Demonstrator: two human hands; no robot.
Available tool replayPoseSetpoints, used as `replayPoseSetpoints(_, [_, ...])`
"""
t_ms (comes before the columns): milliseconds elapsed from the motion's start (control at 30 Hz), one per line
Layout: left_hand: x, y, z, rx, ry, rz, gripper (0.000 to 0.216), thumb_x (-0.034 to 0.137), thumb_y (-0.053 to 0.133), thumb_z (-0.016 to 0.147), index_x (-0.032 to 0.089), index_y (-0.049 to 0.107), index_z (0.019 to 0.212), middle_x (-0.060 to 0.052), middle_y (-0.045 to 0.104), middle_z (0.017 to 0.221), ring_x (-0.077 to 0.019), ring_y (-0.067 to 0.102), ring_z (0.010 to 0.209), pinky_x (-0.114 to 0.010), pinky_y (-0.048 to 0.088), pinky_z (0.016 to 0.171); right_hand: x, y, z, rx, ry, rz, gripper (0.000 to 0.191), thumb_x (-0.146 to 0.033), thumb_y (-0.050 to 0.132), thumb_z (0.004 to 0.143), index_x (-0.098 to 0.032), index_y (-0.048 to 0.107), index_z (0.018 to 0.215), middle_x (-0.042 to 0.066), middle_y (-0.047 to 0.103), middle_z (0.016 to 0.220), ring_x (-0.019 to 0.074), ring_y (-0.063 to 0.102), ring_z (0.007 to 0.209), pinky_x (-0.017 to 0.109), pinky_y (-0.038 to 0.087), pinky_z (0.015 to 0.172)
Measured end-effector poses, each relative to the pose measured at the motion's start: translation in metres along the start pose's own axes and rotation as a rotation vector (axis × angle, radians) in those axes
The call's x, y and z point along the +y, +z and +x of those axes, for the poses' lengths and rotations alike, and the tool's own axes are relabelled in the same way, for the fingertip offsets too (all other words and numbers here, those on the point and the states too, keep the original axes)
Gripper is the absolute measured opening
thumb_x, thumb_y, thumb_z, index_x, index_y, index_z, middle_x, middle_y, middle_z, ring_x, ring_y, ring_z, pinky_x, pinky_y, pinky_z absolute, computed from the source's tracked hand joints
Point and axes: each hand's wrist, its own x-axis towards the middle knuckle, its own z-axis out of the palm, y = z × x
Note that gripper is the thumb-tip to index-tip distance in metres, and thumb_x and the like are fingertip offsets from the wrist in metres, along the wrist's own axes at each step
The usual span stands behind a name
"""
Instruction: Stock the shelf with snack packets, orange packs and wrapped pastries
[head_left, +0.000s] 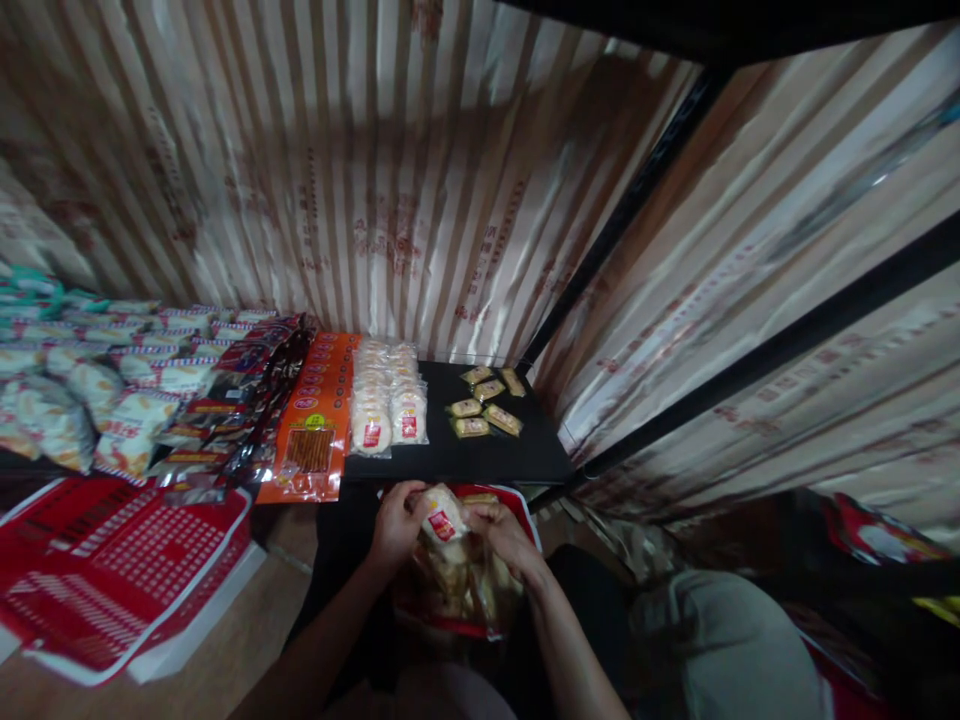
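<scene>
A small clear packet of round, pale rice crackers (pixel 444 516) with a red label is held up over my lap. My left hand (pixel 397 530) closes on its left side, thumb toward the top. The fingers of my right hand (pixel 504 538) are bent and pinch at the packet's right edge. Just below both hands sits a red basket (pixel 531 508) with a pale rim. Inside it lie wrapped yellowish snacks (pixel 457 585) under shiny clear plastic; my forearms cover part of the basket.
On the black shelf (pixel 442 467) ahead are rows of rice cracker packets (pixel 373 415), small yellow-wrapped snacks (pixel 487 412), orange bags (pixel 315 420), dark bags (pixel 247 390) and white snack bags (pixel 135 430). A red basket (pixel 142 570) stands left. A black post (pixel 630 215) and someone's knee (pixel 727 640) are right.
</scene>
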Motion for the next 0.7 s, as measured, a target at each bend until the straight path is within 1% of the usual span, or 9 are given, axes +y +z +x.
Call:
replayPoseSetpoints(67, [-0.003,-0.004,0.000,0.097,-0.002,-0.035,0.022,0.027,0.055,0.073,0.019,0.062,0.092,-0.008,0.061,0.106,-0.0194,0.058,0.099,-0.033,0.049,0.082,0.001,0.003,0.002,0.034,0.011,0.073,0.033,-0.049,0.066,0.065,-0.018,0.071,0.074,0.002,0.067,0.067,0.0174,0.058,0.067,0.028,0.044,0.064])
replayPoseSetpoints(133, [-0.002,-0.007,-0.002,0.113,-0.060,-0.114,0.026,0.028,0.057,0.072,0.018,0.061,0.096,-0.009,0.062,0.104,-0.0188,0.060,0.094,-0.032,0.050,0.080,0.000,0.007,0.004,0.055,0.021,0.154,0.034,-0.049,0.068,0.064,-0.018,0.071,0.078,0.003,0.068,0.070,0.0173,0.059,0.068,0.028,0.044,0.065])
replayPoseSetpoints(200, [0.002,-0.009,-0.004,0.047,-0.156,-0.240,0.032,0.032,0.059,0.071,0.017,0.058,0.099,-0.008,0.065,0.097,-0.0175,0.063,0.084,-0.031,0.052,0.074,-0.003,0.013,0.006,0.063,0.037,0.244,0.036,-0.049,0.070,0.062,-0.018,0.071,0.080,0.004,0.069,0.072,0.0171,0.060,0.067,0.028,0.045,0.066])
replayPoseSetpoints(267, [0.008,-0.010,-0.006,-0.047,-0.227,-0.381,0.036,0.035,0.061,0.071,0.017,0.056,0.101,-0.007,0.067,0.092,-0.0172,0.065,0.079,-0.030,0.053,0.069,-0.007,0.022,0.008,0.064,0.044,0.312,0.037,-0.049,0.072,0.059,-0.017,0.071,0.079,0.005,0.069,0.073,0.0180,0.062,0.068,0.030,0.047,0.068])
replayPoseSetpoints(367, [0.014,-0.009,-0.007,-0.098,-0.225,-0.499,0.035,0.036,0.060,0.072,0.015,0.055,0.099,-0.009,0.069,0.092,-0.0180,0.065,0.080,-0.029,0.052,0.069,-0.014,0.034,0.010,0.070,0.033,0.331,0.038,-0.051,0.073,0.056,-0.018,0.070,0.076,0.006,0.070,0.075,0.0202,0.064,0.072,0.033,0.049,0.072])
replayPoseSetpoints(433, [0.014,-0.010,-0.005,-0.067,-0.202,-0.434,0.032,0.036,0.058,0.073,0.015,0.056,0.097,-0.008,0.069,0.090,-0.0176,0.065,0.079,-0.028,0.052,0.069,-0.018,0.038,0.010,0.090,0.015,0.283,0.041,-0.055,0.068,0.060,-0.019,0.070,0.078,0.006,0.071,0.077,0.0213,0.064,0.073,0.034,0.049,0.072])
replayPoseSetpoints(533, [0.010,-0.012,0.000,-0.022,-0.166,-0.217,0.028,0.032,0.056,0.076,0.018,0.058,0.099,-0.004,0.070,0.087,-0.0160,0.065,0.077,-0.026,0.051,0.069,-0.023,0.038,0.013,0.160,-0.069,0.121,0.048,-0.061,0.060,0.066,-0.019,0.069,0.088,0.007,0.071,0.085,0.0226,0.064,0.077,0.035,0.050,0.071])
replayPoseSetpoints(600, [0.008,-0.015,0.004,-0.011,-0.136,-0.113,0.027,0.030,0.053,0.077,0.020,0.058,0.102,-0.002,0.070,0.087,-0.0151,0.065,0.076,-0.026,0.051,0.070,-0.024,0.035,0.017,0.199,-0.116,0.008,0.051,-0.062,0.061,0.064,-0.019,0.068,0.091,0.007,0.071,0.086,0.0232,0.064,0.080,0.034,0.050,0.069])
replayPoseSetpoints(700, [0.011,-0.018,0.010,-0.018,-0.107,-0.057,0.029,0.028,0.050,0.078,0.020,0.057,0.105,-0.002,0.070,0.088,-0.0146,0.064,0.076,-0.026,0.050,0.071,-0.023,0.033,0.025,0.184,-0.149,-0.053,0.048,-0.058,0.065,0.062,-0.020,0.068,0.090,0.007,0.070,0.082,0.0233,0.064,0.079,0.033,0.050,0.068])
